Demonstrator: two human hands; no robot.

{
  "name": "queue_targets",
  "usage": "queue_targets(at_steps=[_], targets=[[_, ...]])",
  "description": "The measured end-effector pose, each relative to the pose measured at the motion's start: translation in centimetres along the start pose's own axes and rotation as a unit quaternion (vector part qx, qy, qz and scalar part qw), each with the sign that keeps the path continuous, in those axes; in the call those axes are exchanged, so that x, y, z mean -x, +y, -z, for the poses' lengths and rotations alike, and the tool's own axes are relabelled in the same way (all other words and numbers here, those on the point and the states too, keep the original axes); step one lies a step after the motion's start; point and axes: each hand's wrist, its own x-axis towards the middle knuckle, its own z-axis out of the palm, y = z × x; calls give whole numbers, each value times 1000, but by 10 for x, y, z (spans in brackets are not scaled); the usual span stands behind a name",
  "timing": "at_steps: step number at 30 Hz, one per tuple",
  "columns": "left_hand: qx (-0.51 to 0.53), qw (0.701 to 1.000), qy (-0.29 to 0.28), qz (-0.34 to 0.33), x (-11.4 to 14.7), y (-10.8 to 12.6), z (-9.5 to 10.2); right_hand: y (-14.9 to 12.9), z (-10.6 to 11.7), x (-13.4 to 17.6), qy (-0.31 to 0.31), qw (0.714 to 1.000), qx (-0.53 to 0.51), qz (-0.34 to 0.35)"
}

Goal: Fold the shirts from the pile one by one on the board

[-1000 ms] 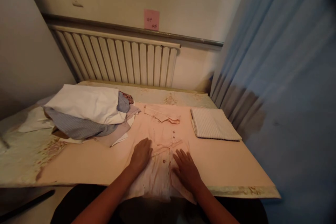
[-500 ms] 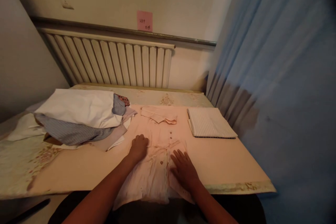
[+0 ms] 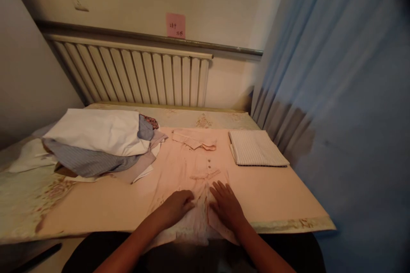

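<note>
A pale pink button-up shirt (image 3: 197,160) lies on a pink sheet, its collar (image 3: 195,140) toward the wall and its hem over the near table edge. Small buttons run down its front, and the lower part is wrinkled. My left hand (image 3: 179,205) rests on the lower left of the shirt, fingers a little bent and pointing at the button line. Flat on the lower right side lies my right hand (image 3: 226,207), its fingers spread. Both hands touch the fabric, a short way apart. The cloth beneath my palms is hidden.
A heap of clothes (image 3: 99,132), white and grey, lies at the left. On the right sits a folded striped cloth (image 3: 258,148). The pink sheet (image 3: 275,196) covers a floral tablecloth (image 3: 51,194). A radiator (image 3: 137,72) stands behind; a blue curtain (image 3: 346,115) hangs at right.
My left hand has moved right and toward me, from the shirt's left side to near its button line, and its fingers have loosened. My right hand has hardly moved.
</note>
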Motion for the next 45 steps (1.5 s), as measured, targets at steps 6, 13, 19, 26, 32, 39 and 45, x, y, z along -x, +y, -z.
queue_targets(at_steps=[6, 13, 19, 26, 32, 39, 45], targets=[[-79, 988, 130, -37, -28, -12, -44, -2, 3, 0, -2, 1000, 3, -1], [-202, 965, 125, -114, -41, -40, -81, -2, 2, -1, -11, 1000, 8, 0], [-223, 959, 120, -129, -39, -53, -88, 0, -1, 0, -10, 1000, 18, 5], [-180, 975, 77, -103, -42, -48, -78, 4, -9, 1, -9, 999, 29, 17], [-57, 986, 132, -87, -44, -53, -61, 5, -9, 0, 7, 999, 27, 24], [97, 981, 151, -80, -51, -64, -40, 13, -17, 1, 35, 997, 29, 56], [102, 981, 133, -96, -37, -63, -29, 17, -11, -20, 96, 993, -22, -59]])
